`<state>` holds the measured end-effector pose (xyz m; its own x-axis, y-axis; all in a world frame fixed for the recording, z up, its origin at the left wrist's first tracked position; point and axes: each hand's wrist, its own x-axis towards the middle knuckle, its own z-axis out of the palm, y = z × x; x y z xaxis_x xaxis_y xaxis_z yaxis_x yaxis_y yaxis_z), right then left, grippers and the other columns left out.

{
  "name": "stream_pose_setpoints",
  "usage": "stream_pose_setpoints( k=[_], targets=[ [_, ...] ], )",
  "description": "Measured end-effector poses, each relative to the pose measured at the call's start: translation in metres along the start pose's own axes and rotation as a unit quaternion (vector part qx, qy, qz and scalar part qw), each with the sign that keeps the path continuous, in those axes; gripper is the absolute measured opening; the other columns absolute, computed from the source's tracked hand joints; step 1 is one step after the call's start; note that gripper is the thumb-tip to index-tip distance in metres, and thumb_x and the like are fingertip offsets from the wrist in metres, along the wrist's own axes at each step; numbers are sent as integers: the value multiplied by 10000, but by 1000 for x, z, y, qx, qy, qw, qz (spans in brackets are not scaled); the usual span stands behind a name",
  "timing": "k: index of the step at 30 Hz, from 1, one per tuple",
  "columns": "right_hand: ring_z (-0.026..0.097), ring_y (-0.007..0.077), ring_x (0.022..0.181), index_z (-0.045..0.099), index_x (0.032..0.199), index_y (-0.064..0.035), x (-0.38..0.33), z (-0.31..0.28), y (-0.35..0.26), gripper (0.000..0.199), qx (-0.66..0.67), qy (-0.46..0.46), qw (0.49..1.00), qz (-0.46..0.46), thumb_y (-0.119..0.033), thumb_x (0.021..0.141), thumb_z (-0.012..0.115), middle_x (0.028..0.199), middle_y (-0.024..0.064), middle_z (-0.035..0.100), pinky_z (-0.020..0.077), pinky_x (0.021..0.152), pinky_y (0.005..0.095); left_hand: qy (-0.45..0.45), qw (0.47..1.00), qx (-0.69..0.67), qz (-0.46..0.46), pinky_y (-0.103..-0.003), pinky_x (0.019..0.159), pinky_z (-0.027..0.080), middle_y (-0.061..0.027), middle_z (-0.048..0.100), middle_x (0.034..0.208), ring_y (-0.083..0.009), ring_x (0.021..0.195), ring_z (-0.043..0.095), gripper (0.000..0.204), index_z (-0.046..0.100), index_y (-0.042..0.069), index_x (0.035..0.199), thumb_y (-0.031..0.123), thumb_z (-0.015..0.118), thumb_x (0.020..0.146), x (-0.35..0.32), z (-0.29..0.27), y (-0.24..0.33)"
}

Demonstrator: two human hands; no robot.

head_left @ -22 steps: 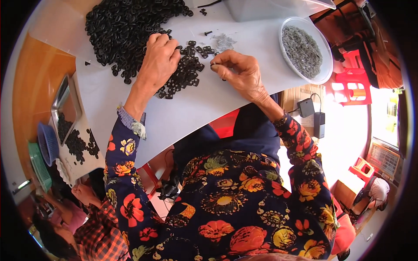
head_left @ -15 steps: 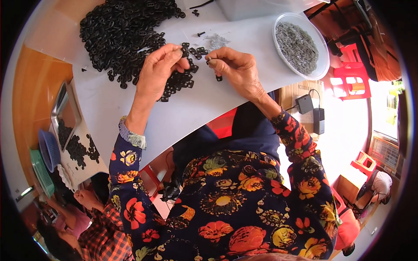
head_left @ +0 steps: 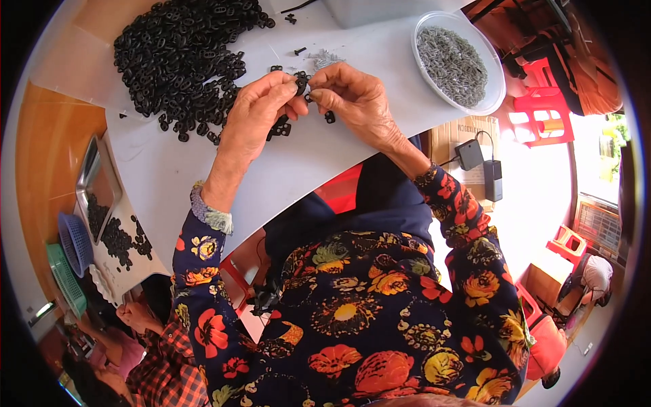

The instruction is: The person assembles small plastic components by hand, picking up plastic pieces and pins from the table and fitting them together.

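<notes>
Over the white table, my left hand pinches a small black plastic piece with holes between thumb and fingertips. Close beside it, my right hand is closed in a pinch, its fingertips near that piece. What lies in this pinch is too small and too covered to make out. Similar black pieces lie under and beside my left hand, partly hidden by it. Left of the hands spreads a large heap of black plastic pieces. Beyond my right hand is a little pile of thin, pale metal bits.
A round clear tub full of small grey metal pieces, perhaps springs, stands at the right. A translucent bin is at the far edge. At lower left are a metal tray, baskets and a co-worker in a checked shirt.
My right hand has moved left toward my left hand, so the fingertips nearly meet at the black piece. My left hand has shifted slightly to the right; the whole view has shifted a little.
</notes>
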<state>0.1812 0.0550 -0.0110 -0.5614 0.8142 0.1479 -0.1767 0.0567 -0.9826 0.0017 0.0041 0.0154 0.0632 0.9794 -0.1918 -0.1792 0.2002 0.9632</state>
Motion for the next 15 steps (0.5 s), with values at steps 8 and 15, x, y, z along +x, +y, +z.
stream_pose_setpoints(
  k=[8, 15],
  targets=[
    [555, 54, 744, 547, 1104, -6, 1, -2, 3, 234, 23, -20, 1000, 4, 1, 874, 592, 851, 8, 605, 483, 685, 213, -28, 959, 269, 83, -250, 594, 441, -38, 601, 680, -90, 629, 524, 235, 585, 17, 860, 214, 478, 932, 5, -4, 12],
    [545, 46, 758, 562, 1103, -13, 0, 0, 3, 226, 5, -4, 1000, -8, -8, 879, 589, 869, 7, 616, 462, 661, 207, -81, 937, 333, 67, -268, 580, 432, -50, 588, 660, -98, 592, 481, 295, 541, 12, 805, 256, 453, 946, 11, -5, 20]
  ],
)
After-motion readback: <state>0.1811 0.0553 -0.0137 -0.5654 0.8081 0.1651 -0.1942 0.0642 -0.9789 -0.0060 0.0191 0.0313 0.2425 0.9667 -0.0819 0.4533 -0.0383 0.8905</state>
